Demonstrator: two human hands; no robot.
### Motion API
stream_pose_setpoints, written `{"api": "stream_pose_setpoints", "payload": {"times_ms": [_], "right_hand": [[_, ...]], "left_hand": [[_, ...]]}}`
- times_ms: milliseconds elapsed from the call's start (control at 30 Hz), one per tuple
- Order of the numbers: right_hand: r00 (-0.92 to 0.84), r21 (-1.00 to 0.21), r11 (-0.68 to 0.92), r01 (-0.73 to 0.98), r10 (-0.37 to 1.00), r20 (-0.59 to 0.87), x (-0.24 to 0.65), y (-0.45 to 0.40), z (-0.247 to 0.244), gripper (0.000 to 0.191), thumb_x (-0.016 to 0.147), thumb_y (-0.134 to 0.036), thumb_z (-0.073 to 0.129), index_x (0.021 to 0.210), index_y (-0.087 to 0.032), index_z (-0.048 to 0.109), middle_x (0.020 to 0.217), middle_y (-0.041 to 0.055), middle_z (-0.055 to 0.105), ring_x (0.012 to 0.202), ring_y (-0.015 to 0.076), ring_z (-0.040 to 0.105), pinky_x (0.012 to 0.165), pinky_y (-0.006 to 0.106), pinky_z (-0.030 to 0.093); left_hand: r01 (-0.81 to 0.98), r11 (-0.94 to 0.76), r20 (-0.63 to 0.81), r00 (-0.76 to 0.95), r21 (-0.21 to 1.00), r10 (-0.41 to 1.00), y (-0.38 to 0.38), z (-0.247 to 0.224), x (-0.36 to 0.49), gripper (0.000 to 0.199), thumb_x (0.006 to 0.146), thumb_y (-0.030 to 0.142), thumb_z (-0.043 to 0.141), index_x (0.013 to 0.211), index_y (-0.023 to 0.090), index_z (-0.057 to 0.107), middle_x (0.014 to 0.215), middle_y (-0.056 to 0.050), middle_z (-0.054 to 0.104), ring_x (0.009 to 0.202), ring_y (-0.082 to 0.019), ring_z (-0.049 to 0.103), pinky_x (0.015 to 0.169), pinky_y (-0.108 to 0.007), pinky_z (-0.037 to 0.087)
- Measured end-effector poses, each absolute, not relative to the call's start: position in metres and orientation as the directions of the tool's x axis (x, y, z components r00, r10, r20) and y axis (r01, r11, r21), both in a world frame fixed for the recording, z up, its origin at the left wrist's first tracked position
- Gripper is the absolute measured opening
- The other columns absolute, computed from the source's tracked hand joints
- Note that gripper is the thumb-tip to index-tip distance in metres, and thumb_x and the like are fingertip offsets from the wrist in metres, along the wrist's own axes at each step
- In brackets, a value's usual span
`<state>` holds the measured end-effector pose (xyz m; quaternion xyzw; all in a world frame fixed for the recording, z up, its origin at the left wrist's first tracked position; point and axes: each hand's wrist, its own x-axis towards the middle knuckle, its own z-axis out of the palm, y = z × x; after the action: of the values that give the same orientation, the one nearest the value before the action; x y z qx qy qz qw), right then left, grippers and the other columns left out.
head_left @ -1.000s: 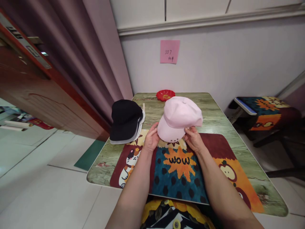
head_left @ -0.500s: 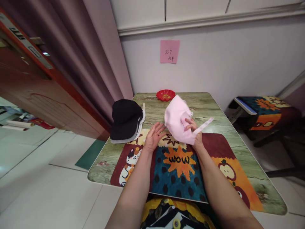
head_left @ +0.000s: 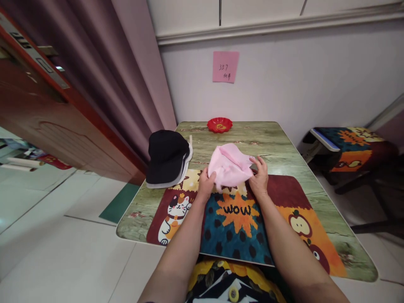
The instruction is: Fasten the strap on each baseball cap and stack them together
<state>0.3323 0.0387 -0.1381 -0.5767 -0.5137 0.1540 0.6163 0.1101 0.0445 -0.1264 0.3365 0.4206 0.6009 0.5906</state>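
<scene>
A soft pink cap [head_left: 232,165], partly folded in on itself, is between my hands over the upper part of the printed mat [head_left: 235,248]. My left hand [head_left: 206,184] grips its left edge, thumb on top. At the cap's right edge is my right hand [head_left: 259,176], thumb and lower palm against the fabric, with the fingers raised and curved; its hold is hard to make out. A black cap [head_left: 167,155] lies on white ones at the table's left side.
The green wood-pattern table [head_left: 261,139] carries a red scalloped dish [head_left: 219,125] near its back edge. A wooden door [head_left: 72,139] and a purple curtain [head_left: 126,67] stand on the left. Another table with a similar mat [head_left: 353,145] is at the right.
The pink cap has come down and turned, its strap no longer sticking out to the right. My left hand, open and apart from it before, has closed on its left edge.
</scene>
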Motion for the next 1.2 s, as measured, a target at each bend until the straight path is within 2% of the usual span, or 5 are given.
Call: {"api": "stream_pose_setpoints", "payload": {"times_ms": [200, 867, 967, 1033, 1200], "right_hand": [[0.397, -0.863, 0.332, 0.38, 0.784, 0.477, 0.32, 0.036, -0.134, 0.042, 0.087, -0.036, 0.062, 0.127, -0.024, 0.064, 0.138, 0.0142, 0.057, 0.113, 0.0259, 0.061, 0.102, 0.048, 0.05], [0.085, -0.596, 0.43, 0.678, 0.759, 0.645, 0.291, 0.014, -0.113, 0.046, 0.089, -0.024, 0.053, 0.134, -0.027, 0.063, 0.147, 0.0112, 0.057, 0.136, 0.0305, 0.051, 0.117, 0.051, 0.032], [0.029, -0.475, 0.393, 0.787, 0.746, 0.665, 0.291, 0.015, -0.114, 0.063, 0.08, -0.017, 0.052, 0.142, -0.024, 0.056, 0.155, 0.0114, 0.048, 0.145, 0.0312, 0.04, 0.121, 0.054, 0.023], [-0.014, -0.404, 0.342, 0.848, 0.777, 0.629, 0.29, 0.015, -0.114, 0.072, 0.074, -0.017, 0.053, 0.147, -0.02, 0.05, 0.16, 0.0136, 0.04, 0.149, 0.033, 0.033, 0.121, 0.056, 0.018], [-0.046, -0.327, 0.225, 0.918, 0.879, 0.474, 0.287, 0.013, -0.115, 0.069, 0.077, -0.025, 0.057, 0.144, -0.011, 0.053, 0.141, 0.0195, 0.06, 0.133, 0.0334, 0.048, 0.113, 0.049, 0.024]], "left_hand": [[-0.394, -0.07, -0.063, -0.316, 0.917, 0.947, 0.051, -0.134, 0.11, 0.032, 0.078, 0.022, 0.07, 0.109, 0.024, 0.063, 0.109, -0.003, 0.07, 0.114, -0.024, 0.062, 0.1, -0.034, 0.046], [0.18, -0.257, 0.27, -0.05, 0.949, 0.962, 0.029, -0.113, 0.11, 0.031, 0.08, 0.033, 0.066, 0.054, 0.02, 0.056, 0.065, -0.002, 0.051, 0.066, -0.018, 0.048, 0.067, -0.03, 0.039], [0.172, -0.245, 0.271, -0.15, 0.954, 0.951, 0.031, -0.116, 0.113, 0.011, 0.076, 0.03, 0.067, 0.079, 0.019, 0.069, 0.08, -0.005, 0.061, 0.076, -0.021, 0.057, 0.077, -0.032, 0.045], [0.259, -0.291, 0.351, -0.227, 0.921, 0.908, 0.032, -0.115, 0.114, 0.048, 0.072, 0.024, 0.065, 0.12, 0.016, 0.066, 0.114, -0.012, 0.066, 0.099, -0.027, 0.062, 0.092, -0.037, 0.048], [0.777, -0.362, 0.6, -0.026, 0.515, 0.8, 0.029, -0.109, 0.118, 0.079, 0.073, 0.012, 0.054, 0.151, 0.02, 0.045, 0.165, -0.013, 0.032, 0.154, -0.033, 0.024, 0.124, -0.055, 0.013]]}}
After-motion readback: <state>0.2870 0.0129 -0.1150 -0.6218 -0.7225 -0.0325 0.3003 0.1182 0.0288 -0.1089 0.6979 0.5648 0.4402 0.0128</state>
